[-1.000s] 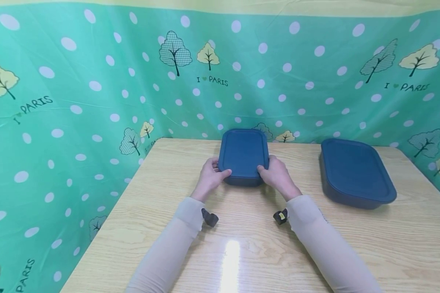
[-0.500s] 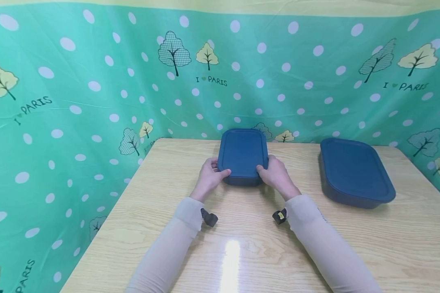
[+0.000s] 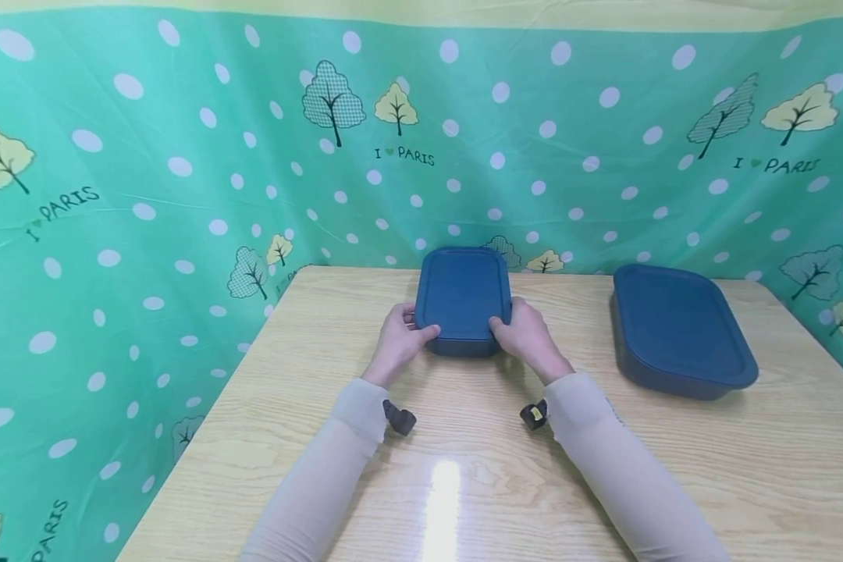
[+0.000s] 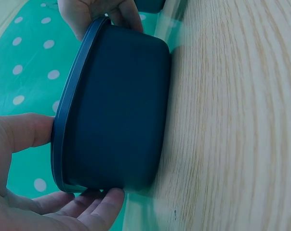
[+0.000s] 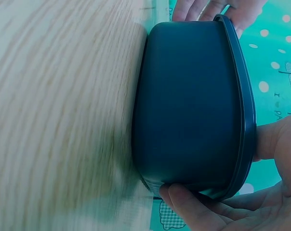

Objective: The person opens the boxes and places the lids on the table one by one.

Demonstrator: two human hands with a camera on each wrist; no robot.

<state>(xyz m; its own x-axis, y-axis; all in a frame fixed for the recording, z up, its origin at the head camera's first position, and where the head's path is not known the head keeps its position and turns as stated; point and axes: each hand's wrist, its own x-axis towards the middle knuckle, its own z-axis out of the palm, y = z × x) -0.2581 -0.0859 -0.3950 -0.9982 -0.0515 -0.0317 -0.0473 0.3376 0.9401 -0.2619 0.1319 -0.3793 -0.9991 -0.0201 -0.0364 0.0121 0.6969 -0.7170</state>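
Both hands hold a dark blue lidded food container (image 3: 464,295) near the back edge of the table. The left hand (image 3: 403,339) grips its near left corner, thumb on the lid's rim and fingers along the side wall. At the near right corner the right hand (image 3: 525,334) grips it the same way. In the left wrist view the container (image 4: 116,106) stands upright, its base at the wood surface. The right wrist view shows the lid (image 5: 245,110) seated all round the visible rim, with the fingertips (image 5: 177,195) against the wall.
A larger dark blue lidded container (image 3: 684,328) sits on the wooden table (image 3: 478,476) at the right. Behind and to the left hangs a green dotted curtain (image 3: 253,156) with tree prints. Each wrist carries a small black camera mount (image 3: 399,419).
The container and both hands have shifted very slightly to the left. The grip of both hands is the same, and the larger container stays where it was.
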